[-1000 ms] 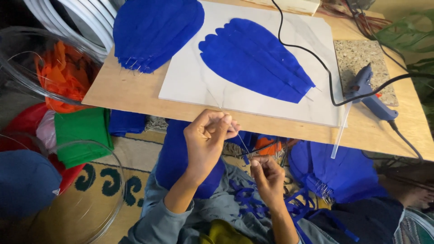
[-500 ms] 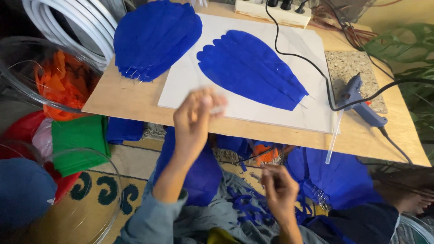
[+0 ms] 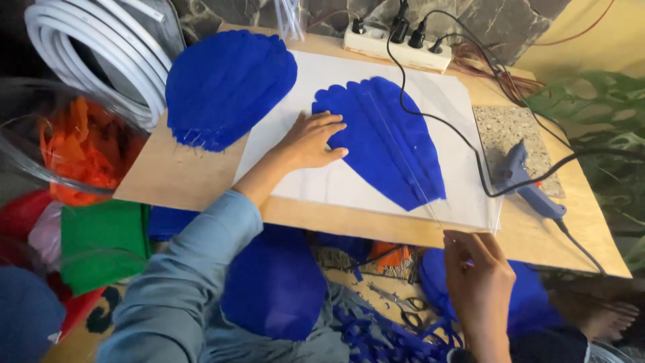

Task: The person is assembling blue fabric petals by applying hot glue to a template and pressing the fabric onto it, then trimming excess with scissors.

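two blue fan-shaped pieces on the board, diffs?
The left blue piece lies partly on bare wooden board, untouched; the right blue piece lies wholly on the white sheet, pressed by the left hand. The left one looks wider and rounder; the right tapers to a point. Both share blue colour and scalloped edges.

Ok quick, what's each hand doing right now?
Left hand: open, flat on the blue petal.
Right hand: pinching a thin clear strip.
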